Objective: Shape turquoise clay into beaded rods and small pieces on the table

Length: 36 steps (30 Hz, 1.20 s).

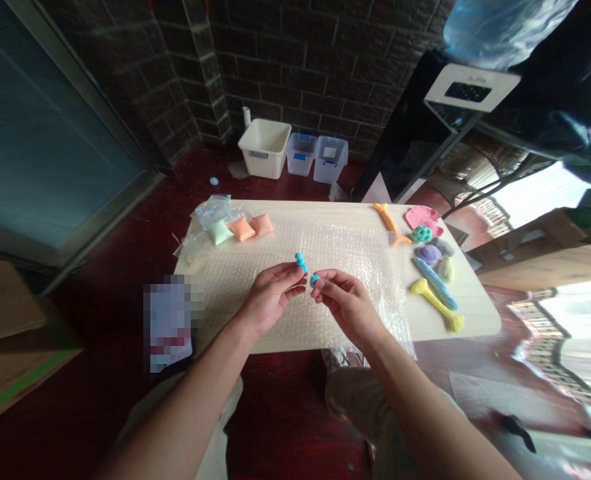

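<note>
Two hands working small pieces of blue clay above a surface, seen from the head. The left hand grasps a knobbly blue piece between thumb and fingers, its rounded lumps projecting above the fingertips. The right hand pinches a smaller blue lump between thumb and fingers; the two pieces are near each other but apart. Both are held over a sheet of bubble wrap, which covers the middle of the surface and hangs over its near edge.

At the far left of the surface lie three packets in a row: pale green, orange and coral, with a clear plastic bag just beside the green one. At the right are shaped pieces: an orange bone, a pink flat piece, a dimpled green lump, a purple lump, a pale yellow lump, a blue strip and a yellow bone. On the floor, beyond the surface, a white basket stands beside two clear bins.
</note>
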Available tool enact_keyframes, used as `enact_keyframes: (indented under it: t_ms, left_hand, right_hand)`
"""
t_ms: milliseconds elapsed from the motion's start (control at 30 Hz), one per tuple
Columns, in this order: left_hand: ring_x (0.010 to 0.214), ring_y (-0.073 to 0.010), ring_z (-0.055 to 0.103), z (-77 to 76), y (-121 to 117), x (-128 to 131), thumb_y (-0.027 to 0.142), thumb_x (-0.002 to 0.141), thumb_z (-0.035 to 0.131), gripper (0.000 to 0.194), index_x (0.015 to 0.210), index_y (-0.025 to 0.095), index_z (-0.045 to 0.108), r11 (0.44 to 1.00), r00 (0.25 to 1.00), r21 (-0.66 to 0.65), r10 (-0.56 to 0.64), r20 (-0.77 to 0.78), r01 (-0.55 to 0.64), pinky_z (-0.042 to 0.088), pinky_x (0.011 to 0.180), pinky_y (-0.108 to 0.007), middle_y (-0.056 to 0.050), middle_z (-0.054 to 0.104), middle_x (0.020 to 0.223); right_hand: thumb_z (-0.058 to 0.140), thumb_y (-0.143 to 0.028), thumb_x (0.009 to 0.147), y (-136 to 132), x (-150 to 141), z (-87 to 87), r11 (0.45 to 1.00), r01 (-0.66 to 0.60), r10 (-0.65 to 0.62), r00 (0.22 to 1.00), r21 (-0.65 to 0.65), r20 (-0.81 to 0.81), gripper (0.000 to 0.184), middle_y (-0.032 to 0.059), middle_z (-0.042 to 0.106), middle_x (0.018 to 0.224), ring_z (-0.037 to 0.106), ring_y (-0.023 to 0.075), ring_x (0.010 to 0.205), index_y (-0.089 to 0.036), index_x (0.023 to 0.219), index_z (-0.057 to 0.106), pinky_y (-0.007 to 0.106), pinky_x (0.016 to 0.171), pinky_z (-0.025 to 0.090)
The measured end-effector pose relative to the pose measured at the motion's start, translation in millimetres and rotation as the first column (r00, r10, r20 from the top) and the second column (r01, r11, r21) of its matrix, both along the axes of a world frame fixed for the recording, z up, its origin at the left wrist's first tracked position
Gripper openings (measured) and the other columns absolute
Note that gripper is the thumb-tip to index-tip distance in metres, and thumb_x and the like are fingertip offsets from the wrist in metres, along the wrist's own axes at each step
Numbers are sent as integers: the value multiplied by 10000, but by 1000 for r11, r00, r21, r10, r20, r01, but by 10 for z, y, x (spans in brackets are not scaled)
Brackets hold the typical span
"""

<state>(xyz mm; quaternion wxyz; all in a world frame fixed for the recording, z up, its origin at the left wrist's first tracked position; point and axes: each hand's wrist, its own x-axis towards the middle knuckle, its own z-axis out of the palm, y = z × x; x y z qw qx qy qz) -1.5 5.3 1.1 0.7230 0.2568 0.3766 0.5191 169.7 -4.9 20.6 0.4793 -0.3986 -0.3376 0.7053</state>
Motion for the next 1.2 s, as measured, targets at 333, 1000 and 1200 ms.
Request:
enact_keyframes:
  t_ms: [333,1000,1200]
  left_hand:
    - [727,-227,690,-301,-184,143,242,885,738,143,1017,218,787,872,629,397,143,-764,285,511,722,-356,-86,787,886]
    - [673,-187,665,-143,-155,129,366,939,694,266,1147,205,736,951,811,309,162,-562,24,523,607,-306,-64,730,914]
    - [741,-197,722,-25,-124,138,426,863,814,335,1060,156,782,977,958,205,-3,-288,64,608,690,-336,-96,792,909]
  right_hand:
    - [874,-287,776,146,266,23,963,259,-262,965,77,30,204,-9,662,787,576,129,671,-228,932,756,293,656,476]
    - [871,-374,827,32,201,-51,955,18,-132,919,296,371,223,67,792,844,724,197,717,-222,979,814,383,696,623]
    - [856,-315,850,-2,168,-55,921,-48,-129,900,387,417,139,69,814,900,760,222,772,-241,964,826,426,749,645]
